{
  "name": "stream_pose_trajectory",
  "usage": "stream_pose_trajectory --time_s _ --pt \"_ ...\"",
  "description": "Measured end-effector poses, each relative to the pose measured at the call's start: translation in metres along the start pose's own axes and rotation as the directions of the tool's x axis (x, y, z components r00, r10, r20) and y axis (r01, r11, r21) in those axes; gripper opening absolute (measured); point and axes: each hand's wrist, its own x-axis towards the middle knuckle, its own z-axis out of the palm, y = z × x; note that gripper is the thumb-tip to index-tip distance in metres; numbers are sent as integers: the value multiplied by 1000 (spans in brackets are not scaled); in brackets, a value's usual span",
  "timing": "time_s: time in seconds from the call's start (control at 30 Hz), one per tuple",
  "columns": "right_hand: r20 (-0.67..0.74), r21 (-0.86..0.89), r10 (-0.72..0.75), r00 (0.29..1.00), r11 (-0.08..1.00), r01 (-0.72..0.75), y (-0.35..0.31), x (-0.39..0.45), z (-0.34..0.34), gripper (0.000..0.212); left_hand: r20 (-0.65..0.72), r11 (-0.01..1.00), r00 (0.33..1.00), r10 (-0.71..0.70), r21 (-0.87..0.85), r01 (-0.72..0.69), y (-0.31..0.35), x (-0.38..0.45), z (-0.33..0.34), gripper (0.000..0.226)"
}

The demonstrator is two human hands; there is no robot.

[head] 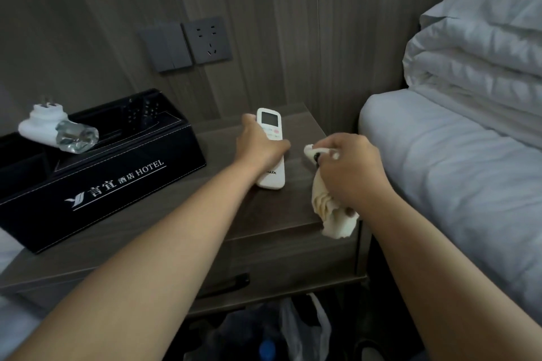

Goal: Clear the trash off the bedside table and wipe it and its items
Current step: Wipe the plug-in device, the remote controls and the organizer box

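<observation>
Bedside table (pixel 181 223) top shows no loose trash. Left side: black hotel organizer box (pixel 96 182), plug-in vaporizer (pixel 55 132) lying on it, probably unwiped. Left hand (pixel 258 143) grips white remote (pixel 271 155) at table centre. Right hand (pixel 352 170) clutches cream cloth (pixel 331 208) just beside. Trash bag (pixel 302 328) sits below. Wiping looks midway.

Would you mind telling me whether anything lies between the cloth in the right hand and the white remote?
Nothing visible does. The cloth, held by the right hand, hangs just right of the remote, with only bare bedside table between them. The left hand grips the remote itself.
</observation>
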Motion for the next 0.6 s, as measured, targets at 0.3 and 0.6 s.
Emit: stream_pose_trajectory --time_s 0.3,0.6 --pt "40 -66 -13 999 998 16 5 0 3 22 -4 942 983 -181 287 175 -11 16 17 66" --pt "-15 -7 -198 980 980 198 -21 -10 29 22 -53 990 990 -131 -59 128 -10 10 -23 73"
